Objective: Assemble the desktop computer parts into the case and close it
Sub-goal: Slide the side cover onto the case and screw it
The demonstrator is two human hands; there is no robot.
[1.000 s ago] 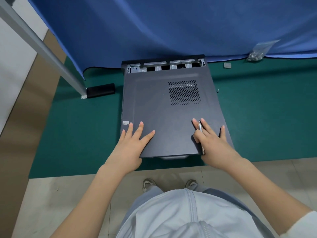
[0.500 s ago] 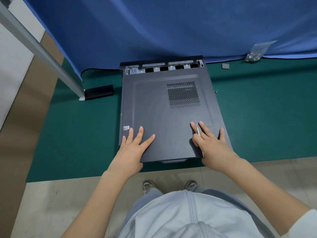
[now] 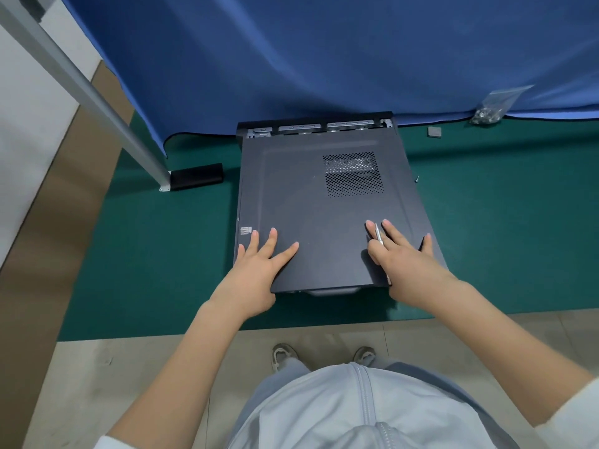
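Observation:
The dark grey computer case lies flat on the green mat, its side panel (image 3: 311,205) on top with a perforated vent (image 3: 353,173) at the far right. A narrow strip of the case's rear frame (image 3: 317,127) shows beyond the panel's far edge. My left hand (image 3: 256,270) lies flat with spread fingers on the panel's near left corner. My right hand (image 3: 405,264) presses flat on the near right corner, with a slim silver screwdriver (image 3: 378,238) pinned between its fingers.
A blue cloth (image 3: 324,59) hangs just behind the case. A clear bag of screws (image 3: 492,106) and a small grey square (image 3: 434,131) lie at the far right, and a single screw (image 3: 417,179) beside the case. A black block (image 3: 197,175) sits by a metal post (image 3: 97,102) at left.
The side panel has slid away from me over the case, covering more of the rear frame. Both hands moved forward with it.

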